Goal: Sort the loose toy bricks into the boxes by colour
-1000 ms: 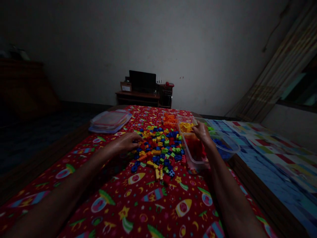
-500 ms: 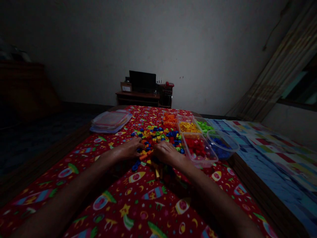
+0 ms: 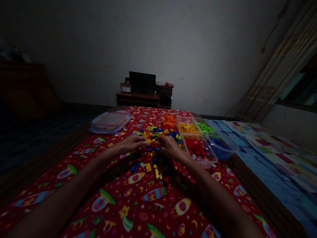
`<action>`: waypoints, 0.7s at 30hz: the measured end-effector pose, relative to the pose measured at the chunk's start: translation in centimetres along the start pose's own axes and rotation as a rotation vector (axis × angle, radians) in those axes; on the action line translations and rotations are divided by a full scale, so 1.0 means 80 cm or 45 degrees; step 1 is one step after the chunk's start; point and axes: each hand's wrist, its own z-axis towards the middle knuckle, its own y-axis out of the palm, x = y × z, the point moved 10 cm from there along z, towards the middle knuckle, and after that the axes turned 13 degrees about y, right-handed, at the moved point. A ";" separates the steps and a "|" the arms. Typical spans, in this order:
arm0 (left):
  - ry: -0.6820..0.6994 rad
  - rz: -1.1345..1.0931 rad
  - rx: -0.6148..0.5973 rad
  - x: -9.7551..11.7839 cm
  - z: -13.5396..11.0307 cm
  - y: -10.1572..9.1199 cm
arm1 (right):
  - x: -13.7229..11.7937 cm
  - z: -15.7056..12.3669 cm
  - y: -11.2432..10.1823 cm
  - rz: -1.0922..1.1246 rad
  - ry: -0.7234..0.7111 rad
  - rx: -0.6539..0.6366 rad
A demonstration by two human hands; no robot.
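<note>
A pile of mixed toy building bricks [image 3: 151, 153], in red, yellow, blue, green and orange, lies on the red patterned tablecloth [image 3: 138, 201]. At the pile's left side is my left hand [image 3: 132, 143], its fingers stretched out to the right over the bricks. Across a small gap, my right hand [image 3: 168, 146] hovers above the pile's right part, fingers bent but apart. I see no brick held in either hand, though the undersides are hidden. A yellow brick [image 3: 148, 167] lies at the near edge of the pile, with a blue piece [image 3: 134, 168] to its left.
To the right stand clear tubs of sorted bricks: orange [image 3: 169, 120], yellow [image 3: 188, 128], green [image 3: 204, 127], red [image 3: 196, 147] and a round blue one [image 3: 220, 147]. Stacked lids [image 3: 110, 121] lie at left. A checked cloth [image 3: 274, 142] is on the right.
Both hands have lifted a little off the bricks, and their fingers have loosened. The orange bricks between them have shifted, and a yellow brick now shows at the near edge.
</note>
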 end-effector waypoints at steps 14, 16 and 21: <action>-0.018 -0.188 0.015 0.011 0.005 0.023 | -0.015 -0.010 -0.008 -0.177 -0.104 -0.011; -0.031 -0.199 0.038 0.005 0.006 0.019 | -0.002 -0.004 -0.017 -0.230 -0.062 -0.027; -0.032 -0.051 0.159 -0.002 0.004 -0.013 | 0.097 0.015 -0.083 -0.217 0.305 0.238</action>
